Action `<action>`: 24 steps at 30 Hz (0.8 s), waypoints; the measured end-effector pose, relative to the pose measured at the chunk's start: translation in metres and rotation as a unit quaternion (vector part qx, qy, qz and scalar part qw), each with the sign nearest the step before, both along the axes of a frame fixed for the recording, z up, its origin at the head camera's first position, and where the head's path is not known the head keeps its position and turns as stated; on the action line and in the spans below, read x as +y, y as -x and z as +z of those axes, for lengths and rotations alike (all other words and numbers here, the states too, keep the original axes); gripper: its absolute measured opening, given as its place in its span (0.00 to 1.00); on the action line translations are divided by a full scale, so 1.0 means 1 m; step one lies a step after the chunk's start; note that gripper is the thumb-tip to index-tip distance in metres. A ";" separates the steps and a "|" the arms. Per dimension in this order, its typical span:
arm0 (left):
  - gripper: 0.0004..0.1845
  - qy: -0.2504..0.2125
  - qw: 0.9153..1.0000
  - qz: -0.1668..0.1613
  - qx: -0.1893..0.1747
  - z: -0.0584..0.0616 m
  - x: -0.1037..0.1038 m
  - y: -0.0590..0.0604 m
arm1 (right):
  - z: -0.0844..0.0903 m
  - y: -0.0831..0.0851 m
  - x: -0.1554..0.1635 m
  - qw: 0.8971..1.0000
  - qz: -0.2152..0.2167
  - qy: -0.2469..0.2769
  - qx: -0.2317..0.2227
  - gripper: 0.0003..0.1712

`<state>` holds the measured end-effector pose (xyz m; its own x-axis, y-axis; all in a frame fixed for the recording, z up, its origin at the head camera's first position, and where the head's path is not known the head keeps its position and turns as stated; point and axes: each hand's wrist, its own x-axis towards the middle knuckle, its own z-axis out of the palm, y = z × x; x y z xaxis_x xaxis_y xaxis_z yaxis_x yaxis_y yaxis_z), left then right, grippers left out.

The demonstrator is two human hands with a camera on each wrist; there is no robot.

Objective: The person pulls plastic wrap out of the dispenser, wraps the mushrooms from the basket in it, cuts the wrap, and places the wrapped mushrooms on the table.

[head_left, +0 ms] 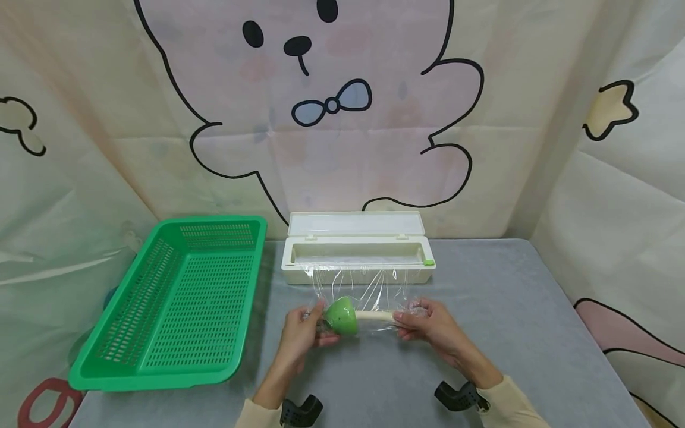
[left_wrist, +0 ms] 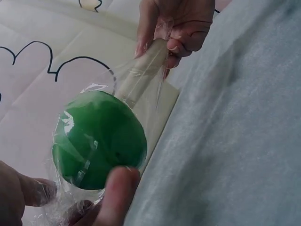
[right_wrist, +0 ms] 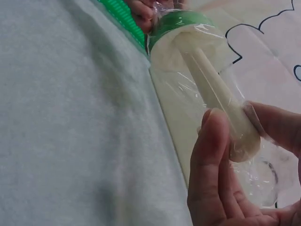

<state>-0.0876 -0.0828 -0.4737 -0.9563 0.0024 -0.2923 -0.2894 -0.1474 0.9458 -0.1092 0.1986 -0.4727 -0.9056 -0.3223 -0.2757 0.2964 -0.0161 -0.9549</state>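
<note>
A toy mushroom with a green cap (head_left: 341, 316) and a cream stem (right_wrist: 214, 87) lies sideways in the air, wrapped in clear cling film (left_wrist: 155, 89). My left hand (head_left: 302, 333) gathers the film at the cap end, with one fingertip against the cap in the left wrist view. My right hand (head_left: 430, 327) pinches the stem's end through the film. Behind it, the white cling film dispenser box (head_left: 358, 276) has its lid (head_left: 355, 224) raised. Film stretches in creases from the box's front edge to the mushroom.
A green plastic basket (head_left: 243, 356) stands at the left of the grey-covered table (head_left: 492, 309). A small green slider (head_left: 429, 262) sits at the box's right end. Printed cloth (head_left: 396, 160) hangs behind the table and along both sides.
</note>
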 end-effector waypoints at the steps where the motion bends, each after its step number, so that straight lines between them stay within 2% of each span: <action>1: 0.20 0.002 1.000 0.006 -0.001 -0.001 0.000 -0.001 | -0.001 0.000 0.000 1.000 -0.002 -0.004 -0.005 0.17; 8: 0.13 0.017 0.998 0.057 -0.002 -0.009 0.003 -0.002 | -0.010 0.007 -0.004 0.998 -0.004 -0.045 -0.045 0.24; 11: 0.09 -0.010 0.996 0.083 -0.002 -0.012 0.005 -0.001 | -0.013 0.010 -0.004 0.997 -0.005 -0.054 -0.061 0.23; 14: 0.13 -0.036 0.995 0.094 -0.001 -0.014 0.005 0.001 | -0.016 0.014 -0.002 0.996 -0.005 -0.057 -0.073 0.22; 16: 0.16 -0.032 0.996 0.086 -0.001 -0.015 0.004 0.001 | -0.017 0.015 -0.002 0.995 -0.005 -0.057 -0.078 0.24; 20: 0.20 -0.014 0.999 0.047 0.000 -0.015 0.004 0.004 | -0.020 0.020 -0.002 0.995 0.001 -0.058 -0.080 0.28; 24: 0.33 0.027 1.000 0.008 0.000 -0.014 0.005 0.008 | -0.023 0.025 -0.003 0.995 0.004 -0.061 -0.078 0.27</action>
